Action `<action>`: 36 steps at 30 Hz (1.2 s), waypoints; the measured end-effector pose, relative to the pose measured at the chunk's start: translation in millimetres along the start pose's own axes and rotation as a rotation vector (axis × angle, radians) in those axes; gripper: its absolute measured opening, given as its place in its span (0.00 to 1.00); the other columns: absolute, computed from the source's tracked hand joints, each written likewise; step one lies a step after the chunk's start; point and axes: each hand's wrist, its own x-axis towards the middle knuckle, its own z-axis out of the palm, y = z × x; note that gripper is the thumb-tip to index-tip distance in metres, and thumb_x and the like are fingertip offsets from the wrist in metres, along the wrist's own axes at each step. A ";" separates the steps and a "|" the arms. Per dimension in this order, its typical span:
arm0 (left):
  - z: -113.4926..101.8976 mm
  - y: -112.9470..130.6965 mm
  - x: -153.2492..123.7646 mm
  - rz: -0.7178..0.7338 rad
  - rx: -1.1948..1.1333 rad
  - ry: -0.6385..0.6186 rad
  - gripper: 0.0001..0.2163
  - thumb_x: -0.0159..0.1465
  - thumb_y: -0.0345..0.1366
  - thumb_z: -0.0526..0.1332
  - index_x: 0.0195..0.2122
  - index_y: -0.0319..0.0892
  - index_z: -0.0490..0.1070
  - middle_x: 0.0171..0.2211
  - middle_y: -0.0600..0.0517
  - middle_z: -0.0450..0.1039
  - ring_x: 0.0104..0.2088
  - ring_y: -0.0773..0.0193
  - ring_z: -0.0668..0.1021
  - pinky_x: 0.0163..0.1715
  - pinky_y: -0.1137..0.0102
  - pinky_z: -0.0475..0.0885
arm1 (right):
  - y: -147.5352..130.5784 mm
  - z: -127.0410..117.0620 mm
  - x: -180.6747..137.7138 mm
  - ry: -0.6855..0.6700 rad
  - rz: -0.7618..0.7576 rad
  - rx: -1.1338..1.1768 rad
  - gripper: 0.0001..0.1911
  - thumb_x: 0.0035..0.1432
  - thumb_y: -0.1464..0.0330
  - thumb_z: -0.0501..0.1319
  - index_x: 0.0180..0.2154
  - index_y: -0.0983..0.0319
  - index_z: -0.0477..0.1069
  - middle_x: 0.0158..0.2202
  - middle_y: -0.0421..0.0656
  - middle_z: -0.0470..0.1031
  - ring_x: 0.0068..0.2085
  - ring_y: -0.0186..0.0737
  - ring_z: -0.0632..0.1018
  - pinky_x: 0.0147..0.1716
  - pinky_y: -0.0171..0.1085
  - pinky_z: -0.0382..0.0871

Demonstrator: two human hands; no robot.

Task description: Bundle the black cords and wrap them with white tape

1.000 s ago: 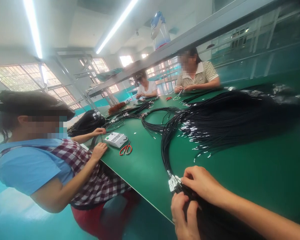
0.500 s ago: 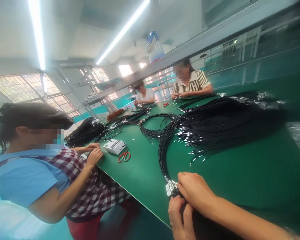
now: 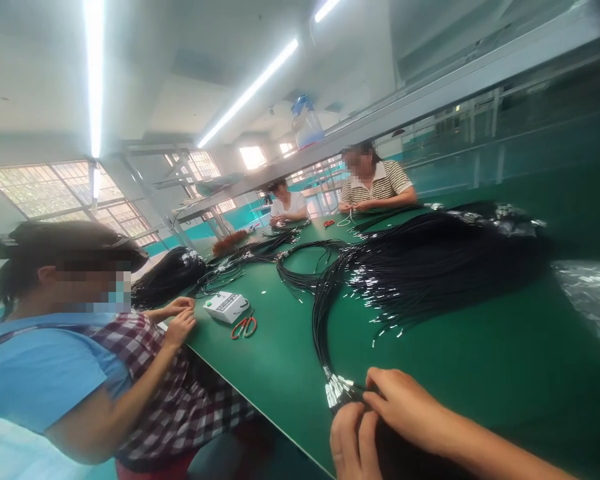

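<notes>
Both hands are gripping one bundle of black cords (image 3: 325, 320) at the near edge of the green desk (image 3: 470, 360) — the left hand (image 3: 353, 443) closing around it from below, the right hand (image 3: 405, 407) pinching it just behind the silver tips (image 3: 336, 390). Beyond the hands, loose cords (image 3: 440, 257) are fanning out.

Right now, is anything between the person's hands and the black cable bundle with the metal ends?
Nothing visible. The right hand and left hand already touch the black cable bundle just behind its metal ends.
</notes>
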 end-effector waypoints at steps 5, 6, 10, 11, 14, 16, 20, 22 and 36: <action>7.4 -8.2 10.6 0.151 -0.022 -0.156 0.21 0.61 0.18 0.48 0.51 0.42 0.67 0.47 0.47 0.75 0.52 0.58 0.74 0.52 0.60 0.67 | 10.5 -20.6 -39.1 -0.117 -0.039 0.041 0.10 0.62 0.74 0.53 0.33 0.65 0.72 0.35 0.48 0.76 0.35 0.42 0.75 0.33 0.35 0.61; 9.2 -9.6 13.8 0.194 -0.052 -0.211 0.22 0.59 0.18 0.48 0.52 0.41 0.66 0.47 0.47 0.75 0.52 0.57 0.74 0.53 0.59 0.67 | 10.5 -24.4 -46.3 -0.133 -0.058 0.072 0.08 0.60 0.74 0.54 0.35 0.65 0.72 0.36 0.48 0.76 0.36 0.42 0.75 0.33 0.35 0.62; 11.4 -10.7 31.7 0.302 -0.154 -0.378 0.19 0.54 0.22 0.50 0.45 0.41 0.69 0.33 0.49 0.76 0.38 0.57 0.78 0.51 0.56 0.68 | 9.1 -29.1 -61.8 -0.135 -0.145 0.105 0.12 0.53 0.71 0.60 0.41 0.64 0.71 0.38 0.48 0.77 0.36 0.44 0.77 0.31 0.33 0.64; 10.1 -10.2 37.3 0.298 -0.159 -0.404 0.17 0.53 0.23 0.51 0.41 0.42 0.70 0.30 0.49 0.74 0.36 0.57 0.78 0.49 0.56 0.70 | 8.2 -27.7 -62.7 -0.112 -0.144 0.028 0.15 0.50 0.71 0.62 0.42 0.64 0.71 0.37 0.48 0.77 0.36 0.46 0.77 0.30 0.34 0.65; 4.9 -8.6 54.5 0.251 -0.155 -0.412 0.14 0.53 0.24 0.51 0.37 0.42 0.69 0.32 0.47 0.75 0.38 0.54 0.78 0.44 0.58 0.73 | 1.8 -23.8 -63.5 -0.043 -0.091 -0.323 0.29 0.40 0.72 0.70 0.47 0.68 0.69 0.37 0.52 0.77 0.35 0.54 0.78 0.29 0.38 0.69; 4.6 -8.9 65.1 0.219 -0.160 -0.365 0.13 0.56 0.24 0.52 0.39 0.42 0.69 0.34 0.47 0.76 0.38 0.55 0.79 0.40 0.61 0.75 | -4.6 -25.5 -63.8 -0.004 -0.038 -0.417 0.33 0.39 0.74 0.71 0.49 0.70 0.67 0.39 0.55 0.75 0.35 0.57 0.78 0.30 0.43 0.71; 9.8 -12.6 82.7 0.195 -0.207 -0.373 0.16 0.54 0.26 0.55 0.43 0.43 0.69 0.38 0.49 0.77 0.40 0.56 0.79 0.40 0.63 0.76 | -14.5 -41.4 -65.0 0.107 -0.034 -0.534 0.18 0.53 0.80 0.59 0.47 0.69 0.67 0.37 0.54 0.74 0.36 0.50 0.78 0.30 0.41 0.72; 4.5 -17.6 92.0 0.259 -0.240 -0.447 0.24 0.50 0.24 0.54 0.49 0.43 0.68 0.44 0.49 0.76 0.47 0.55 0.77 0.47 0.61 0.74 | -15.4 -50.6 -68.5 0.152 -0.064 -0.574 0.15 0.53 0.81 0.57 0.44 0.69 0.68 0.35 0.54 0.74 0.35 0.49 0.78 0.28 0.40 0.71; -9.8 -13.9 127.7 0.341 -0.314 -0.819 0.21 0.45 0.24 0.53 0.38 0.46 0.74 0.36 0.51 0.79 0.37 0.61 0.79 0.42 0.67 0.75 | 26.0 -17.0 -73.1 0.517 -0.297 -0.680 0.13 0.46 0.83 0.55 0.35 0.66 0.70 0.25 0.49 0.71 0.22 0.45 0.75 0.18 0.35 0.60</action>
